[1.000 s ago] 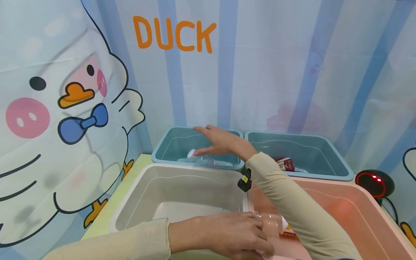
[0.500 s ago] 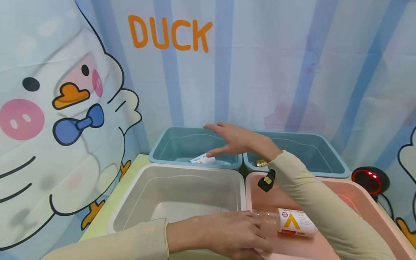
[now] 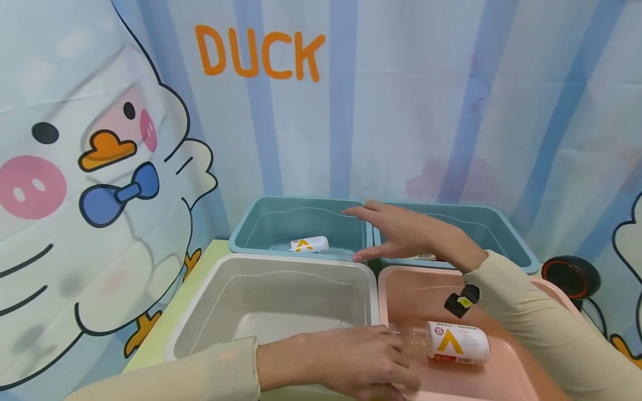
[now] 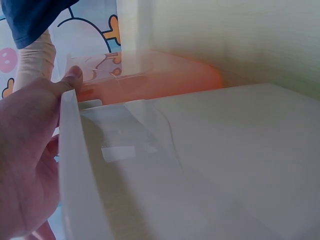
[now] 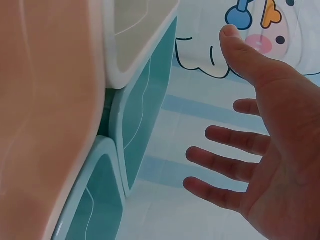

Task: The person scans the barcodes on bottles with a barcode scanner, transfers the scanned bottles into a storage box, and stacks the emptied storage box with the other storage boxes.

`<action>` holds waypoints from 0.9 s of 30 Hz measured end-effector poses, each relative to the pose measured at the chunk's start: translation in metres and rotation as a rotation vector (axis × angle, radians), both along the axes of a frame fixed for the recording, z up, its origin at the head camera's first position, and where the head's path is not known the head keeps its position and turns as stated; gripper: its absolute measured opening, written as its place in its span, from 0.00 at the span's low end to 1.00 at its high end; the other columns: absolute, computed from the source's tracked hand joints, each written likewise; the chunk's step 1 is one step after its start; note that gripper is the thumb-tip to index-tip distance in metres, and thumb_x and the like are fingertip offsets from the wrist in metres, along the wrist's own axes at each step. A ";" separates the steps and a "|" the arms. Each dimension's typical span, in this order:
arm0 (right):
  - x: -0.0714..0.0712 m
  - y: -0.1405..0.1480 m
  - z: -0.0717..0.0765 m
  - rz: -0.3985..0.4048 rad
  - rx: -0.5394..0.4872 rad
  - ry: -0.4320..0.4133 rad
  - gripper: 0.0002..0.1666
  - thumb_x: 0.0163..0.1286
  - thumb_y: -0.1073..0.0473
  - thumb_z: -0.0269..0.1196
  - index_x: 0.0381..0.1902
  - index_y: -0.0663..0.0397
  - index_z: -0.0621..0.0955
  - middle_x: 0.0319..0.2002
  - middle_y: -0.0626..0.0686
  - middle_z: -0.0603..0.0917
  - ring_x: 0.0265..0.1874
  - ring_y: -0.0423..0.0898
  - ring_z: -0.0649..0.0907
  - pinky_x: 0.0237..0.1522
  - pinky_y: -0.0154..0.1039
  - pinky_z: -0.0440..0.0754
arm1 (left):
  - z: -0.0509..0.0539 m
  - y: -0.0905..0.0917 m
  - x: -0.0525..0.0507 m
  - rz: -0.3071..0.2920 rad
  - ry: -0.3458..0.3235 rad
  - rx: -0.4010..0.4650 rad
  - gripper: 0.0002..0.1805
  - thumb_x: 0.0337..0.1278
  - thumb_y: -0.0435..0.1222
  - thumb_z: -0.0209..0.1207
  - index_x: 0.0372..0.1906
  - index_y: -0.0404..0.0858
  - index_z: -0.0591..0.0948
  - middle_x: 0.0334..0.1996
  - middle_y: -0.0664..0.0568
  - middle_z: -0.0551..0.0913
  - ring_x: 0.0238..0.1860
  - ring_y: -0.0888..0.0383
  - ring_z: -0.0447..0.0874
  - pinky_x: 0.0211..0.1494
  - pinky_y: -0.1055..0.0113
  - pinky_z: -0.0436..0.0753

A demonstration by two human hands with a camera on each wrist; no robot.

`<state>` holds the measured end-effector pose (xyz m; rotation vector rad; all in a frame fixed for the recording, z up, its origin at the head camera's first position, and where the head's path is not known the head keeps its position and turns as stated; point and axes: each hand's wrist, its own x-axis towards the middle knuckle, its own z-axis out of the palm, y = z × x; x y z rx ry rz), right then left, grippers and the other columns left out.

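My right hand (image 3: 416,231), fingers spread and holding nothing, hovers over the border between the left blue bin (image 3: 241,239) and the right blue bin (image 3: 524,245). In the right wrist view, the right hand (image 5: 280,145) shows its thumb raised and fingers apart. A bottle (image 3: 313,244) with a white label lies in the left blue bin. Another clear bottle (image 3: 458,342), white label with a yellow mark, lies in the pink bin (image 3: 388,295). My left hand (image 3: 351,359) rests at the front of the white bin (image 3: 173,340); its thumb touches or nears the rim in the left wrist view.
A small gold-coloured item (image 3: 425,257) in the right blue bin is mostly hidden by the right arm. A round black device (image 3: 570,277) with a cable stands right of the bins. A duck-printed curtain (image 3: 401,100) hangs behind.
My right hand has let go of the bottle in the left blue bin and drawn back to the right. That bottle has rolled to show its label. My left hand has stayed put.
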<state>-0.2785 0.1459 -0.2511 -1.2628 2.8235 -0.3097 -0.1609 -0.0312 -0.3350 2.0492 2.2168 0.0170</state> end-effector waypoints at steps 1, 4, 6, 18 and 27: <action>0.003 0.003 -0.001 0.007 -0.007 0.005 0.56 0.69 0.30 0.70 0.85 0.45 0.62 0.77 0.60 0.70 0.70 0.59 0.77 0.66 0.63 0.78 | 0.000 0.000 0.000 -0.001 0.007 0.001 0.18 0.81 0.47 0.58 0.68 0.52 0.83 0.53 0.68 0.86 0.52 0.72 0.75 0.66 0.83 0.64; 0.011 0.014 -0.005 0.048 -0.041 0.016 0.53 0.71 0.32 0.70 0.83 0.48 0.64 0.70 0.57 0.76 0.63 0.55 0.81 0.61 0.58 0.82 | 0.000 -0.001 0.001 -0.013 0.033 0.007 0.17 0.81 0.47 0.58 0.67 0.52 0.84 0.48 0.68 0.85 0.51 0.71 0.74 0.62 0.84 0.64; 0.017 0.020 -0.008 0.086 -0.069 0.019 0.51 0.72 0.34 0.70 0.82 0.50 0.66 0.64 0.53 0.79 0.55 0.51 0.83 0.55 0.54 0.85 | 0.000 -0.001 0.001 -0.024 0.053 0.013 0.17 0.82 0.47 0.57 0.66 0.51 0.84 0.46 0.68 0.85 0.50 0.70 0.74 0.61 0.83 0.64; 0.052 0.063 -0.035 0.121 -0.142 -0.065 0.36 0.75 0.35 0.68 0.70 0.49 0.78 0.54 0.42 0.85 0.50 0.44 0.86 0.49 0.48 0.87 | -0.002 0.001 0.000 -0.010 0.029 0.004 0.19 0.80 0.47 0.59 0.68 0.52 0.83 0.58 0.68 0.85 0.59 0.71 0.75 0.72 0.80 0.62; 0.058 0.086 -0.063 0.073 -0.103 -0.250 0.34 0.72 0.33 0.69 0.65 0.46 0.80 0.52 0.41 0.86 0.48 0.39 0.84 0.47 0.42 0.86 | -0.001 0.002 0.001 -0.008 0.044 -0.005 0.20 0.80 0.47 0.59 0.69 0.52 0.83 0.58 0.67 0.86 0.59 0.70 0.76 0.75 0.77 0.61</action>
